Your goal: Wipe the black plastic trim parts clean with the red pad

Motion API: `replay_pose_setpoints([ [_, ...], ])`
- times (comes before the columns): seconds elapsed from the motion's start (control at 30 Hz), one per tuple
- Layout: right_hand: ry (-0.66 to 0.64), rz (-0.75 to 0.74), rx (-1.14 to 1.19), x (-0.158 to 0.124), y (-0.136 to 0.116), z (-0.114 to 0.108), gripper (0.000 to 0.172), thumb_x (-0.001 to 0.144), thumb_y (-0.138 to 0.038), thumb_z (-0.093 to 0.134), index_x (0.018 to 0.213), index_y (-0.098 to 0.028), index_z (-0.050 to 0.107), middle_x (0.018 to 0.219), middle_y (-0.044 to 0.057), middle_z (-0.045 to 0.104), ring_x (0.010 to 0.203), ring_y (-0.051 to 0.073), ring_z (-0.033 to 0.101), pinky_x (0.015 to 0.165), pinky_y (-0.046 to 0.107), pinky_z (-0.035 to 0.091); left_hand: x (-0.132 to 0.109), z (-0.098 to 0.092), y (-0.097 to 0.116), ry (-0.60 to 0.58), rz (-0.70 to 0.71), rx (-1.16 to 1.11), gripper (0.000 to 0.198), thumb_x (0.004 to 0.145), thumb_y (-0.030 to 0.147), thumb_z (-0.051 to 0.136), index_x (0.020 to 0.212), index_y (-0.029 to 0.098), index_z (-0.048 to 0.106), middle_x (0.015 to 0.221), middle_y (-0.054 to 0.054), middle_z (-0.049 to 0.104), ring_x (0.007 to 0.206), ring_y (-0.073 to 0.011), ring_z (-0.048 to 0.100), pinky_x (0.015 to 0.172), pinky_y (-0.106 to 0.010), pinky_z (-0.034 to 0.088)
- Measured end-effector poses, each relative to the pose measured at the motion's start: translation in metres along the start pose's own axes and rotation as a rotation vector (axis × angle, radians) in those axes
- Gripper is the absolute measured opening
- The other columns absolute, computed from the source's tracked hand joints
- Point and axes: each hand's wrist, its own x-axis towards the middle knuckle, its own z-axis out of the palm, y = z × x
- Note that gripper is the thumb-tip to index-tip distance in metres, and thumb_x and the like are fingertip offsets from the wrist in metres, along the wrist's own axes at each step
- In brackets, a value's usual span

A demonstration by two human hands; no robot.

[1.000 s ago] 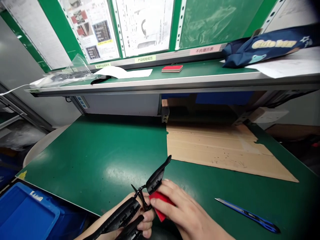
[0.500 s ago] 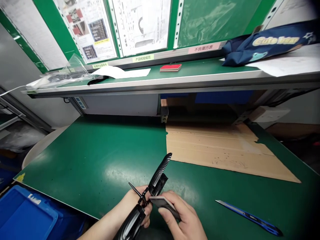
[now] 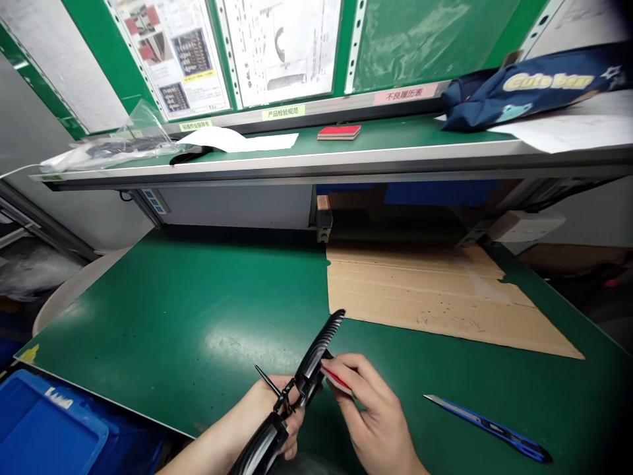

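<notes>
My left hand grips a long black plastic moulded part with a ribbed, comb-like tip that points up and to the right over the green table. Thin black sprue stems stick out of the part near my fingers. My right hand pinches a small flat red block and holds its edge against the side of the black part. Both hands are at the near edge of the table.
A blue-handled utility knife lies on the table to the right of my hands. A brown cardboard sheet covers the far right of the table. A blue bin sits low at the left. The shelf above carries a red block, papers and a navy bag.
My right hand turned the flat block from its dark face to its red edge and moved it up against the black part. The part's tip tilted slightly upward.
</notes>
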Motion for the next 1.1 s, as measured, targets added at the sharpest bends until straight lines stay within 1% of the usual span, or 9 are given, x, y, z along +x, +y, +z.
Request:
replay_pose_setpoints([
  [0.13, -0.006, 0.078, 0.059, -0.002, 0.001, 0.008, 0.029, 0.094, -0.02, 0.045, 0.117, -0.029, 0.06, 0.097, 0.005, 0.053, 0.086, 0.016, 0.058, 0.073, 0.026, 0.051, 0.001, 0.0, 0.0, -0.02, 0.025, -0.02, 0.033, 0.069, 0.045, 0.073, 0.078, 0.015, 0.063, 0.034, 0.007, 0.042, 0.024, -0.0069, 0.033, 0.033, -0.022, 0.032],
  [0.3, -0.013, 0.059, 0.136, -0.002, -0.006, 0.001, 0.028, 0.093, -0.02, 0.046, 0.113, -0.03, 0.064, 0.087, 0.003, 0.051, 0.076, 0.015, 0.056, 0.066, 0.026, 0.049, 0.0, -0.001, -0.003, -0.049, 0.06, -0.062, 0.028, 0.064, 0.038, 0.074, 0.068, 0.017, 0.056, 0.035, 0.007, 0.043, 0.025, -0.0069, 0.034, 0.033, -0.022, 0.031],
  [0.47, -0.338, 0.033, 0.25, 0.006, -0.019, -0.029, 0.022, 0.09, -0.021, 0.054, 0.102, -0.03, 0.07, 0.08, 0.002, 0.056, 0.072, 0.014, 0.058, 0.065, 0.026, 0.048, 0.002, 0.001, -0.004, -0.082, 0.033, -0.063, 0.032, 0.069, 0.034, 0.069, 0.092, 0.012, 0.062, 0.036, 0.008, 0.044, 0.027, -0.0074, 0.035, 0.035, -0.022, 0.033],
  [0.5, -0.348, 0.03, 0.24, 0.007, -0.02, -0.033, 0.021, 0.09, -0.022, 0.054, 0.101, -0.03, 0.07, 0.08, 0.001, 0.056, 0.071, 0.014, 0.058, 0.064, 0.026, 0.048, 0.003, 0.002, -0.003, -0.082, 0.027, -0.058, 0.036, 0.07, 0.033, 0.069, 0.098, 0.011, 0.062, 0.036, 0.008, 0.044, 0.027, -0.0075, 0.035, 0.036, -0.022, 0.034],
  [0.7, 0.105, 0.012, -0.011, -0.003, -0.005, -0.031, 0.03, 0.091, -0.014, 0.051, 0.113, -0.031, 0.062, 0.092, 0.003, 0.052, 0.078, 0.014, 0.055, 0.065, 0.025, 0.046, 0.005, 0.003, -0.002, -0.151, 0.012, -0.09, 0.043, 0.071, 0.033, 0.069, 0.106, 0.009, 0.062, 0.038, 0.006, 0.048, 0.028, -0.0078, 0.038, 0.035, -0.022, 0.036],
  [0.83, 0.073, -0.084, -0.11, -0.01, 0.005, -0.014, 0.041, 0.09, -0.009, 0.048, 0.124, -0.031, 0.056, 0.103, 0.006, 0.05, 0.089, 0.016, 0.055, 0.074, 0.028, 0.047, 0.009, 0.004, -0.004, -0.154, 0.047, -0.089, 0.023, 0.074, 0.032, 0.067, 0.086, 0.012, 0.064, 0.038, 0.006, 0.047, 0.026, -0.0075, 0.037, 0.034, -0.021, 0.034],
  [0.9, 0.058, -0.059, -0.079, -0.01, 0.004, -0.01, 0.041, 0.091, -0.009, 0.045, 0.125, -0.03, 0.055, 0.102, 0.006, 0.049, 0.087, 0.016, 0.055, 0.073, 0.028, 0.047, 0.012, 0.005, -0.006, -0.142, 0.056, -0.091, 0.018, 0.072, 0.031, 0.069, 0.074, 0.016, 0.06, 0.036, 0.006, 0.047, 0.024, -0.0075, 0.036, 0.033, -0.021, 0.033],
  [1.0, -0.042, 0.063, 0.083, -0.005, -0.005, -0.019, 0.031, 0.094, -0.017, 0.043, 0.116, -0.03, 0.061, 0.094, 0.005, 0.052, 0.081, 0.015, 0.057, 0.07, 0.028, 0.048, 0.013, 0.005, -0.007, -0.142, 0.046, -0.088, 0.02, 0.068, 0.031, 0.07, 0.067, 0.018, 0.055, 0.035, 0.006, 0.046, 0.023, -0.008, 0.034, 0.031, -0.022, 0.032],
  [1.1, -0.336, 0.182, 0.276, 0.002, -0.017, -0.039, 0.019, 0.092, -0.028, 0.053, 0.098, -0.029, 0.07, 0.085, 0.003, 0.058, 0.079, 0.017, 0.06, 0.071, 0.029, 0.048, 0.011, 0.006, -0.004, -0.15, 0.046, -0.079, 0.023, 0.066, 0.032, 0.071, 0.079, 0.016, 0.062, 0.035, 0.007, 0.046, 0.023, -0.0081, 0.034, 0.032, -0.022, 0.033],
])
